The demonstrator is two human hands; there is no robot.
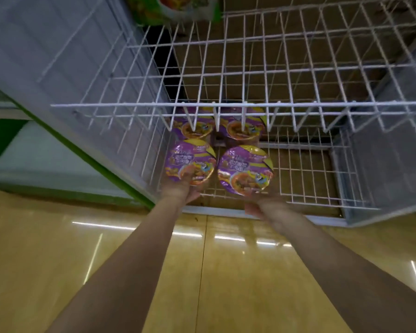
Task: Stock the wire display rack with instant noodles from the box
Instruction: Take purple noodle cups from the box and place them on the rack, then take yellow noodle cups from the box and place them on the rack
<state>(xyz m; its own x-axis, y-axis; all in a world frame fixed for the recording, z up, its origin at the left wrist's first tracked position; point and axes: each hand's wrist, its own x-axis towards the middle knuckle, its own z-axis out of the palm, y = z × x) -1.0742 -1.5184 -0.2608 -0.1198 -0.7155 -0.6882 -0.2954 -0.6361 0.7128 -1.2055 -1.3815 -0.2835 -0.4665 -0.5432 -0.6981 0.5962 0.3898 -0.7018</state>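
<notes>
This is a shop. A white wire display rack (250, 75) with tiered shelves stands on a glossy yellow tiled floor (58, 248), holding identical purple-lidded instant noodle bowls (245, 169) set side by side. A green packaged product (173, 8) sits higher up, and a green-trimmed fixture (34, 145) stands beside the rack.

Whole shot is kinda smeared. The top rail of the wire rack (226, 105) cuts straight across the two rear noodle bowls (197, 126), so their far halves are hidden and the lid print is mush. Just below that rail, the left hand (181, 192) has its fingers tucked under the front-left bowl (190, 162), can't see them. The right hand (269, 209) is a blur beneath the front-right bowl (245, 169), and I can't tell if it's gripping or only touching. Way above the rail, a green package (175, 8) gets chopped by the top edge. The rack's right side runs out of frame.
</notes>
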